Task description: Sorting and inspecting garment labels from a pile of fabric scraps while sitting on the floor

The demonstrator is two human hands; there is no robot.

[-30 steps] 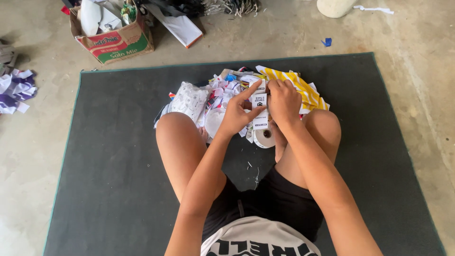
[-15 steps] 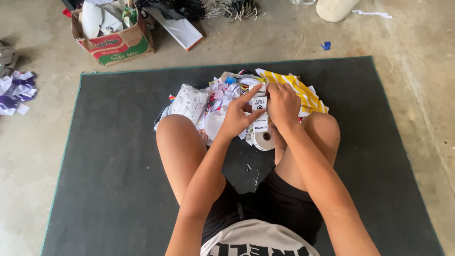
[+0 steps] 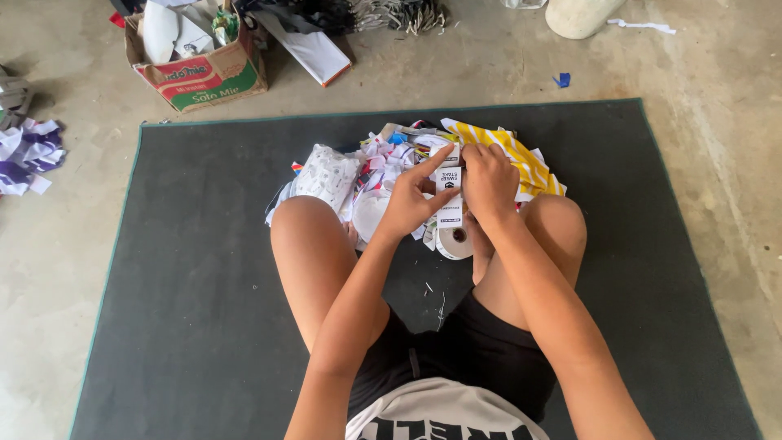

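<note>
A dark grey mat covers most of the concrete floor, and a person sits cross-legged on it. Beyond the knees lies a heap of cloth and paper scraps, with a yellow striped piece on its right side. A cardboard box stands off the mat at top left, and purple-and-white scraps lie at the left edge. The left hand and right hand both pinch a white printed label strip held above the heap. A white tape roll lies just below, partly hidden by the right wrist.
</note>
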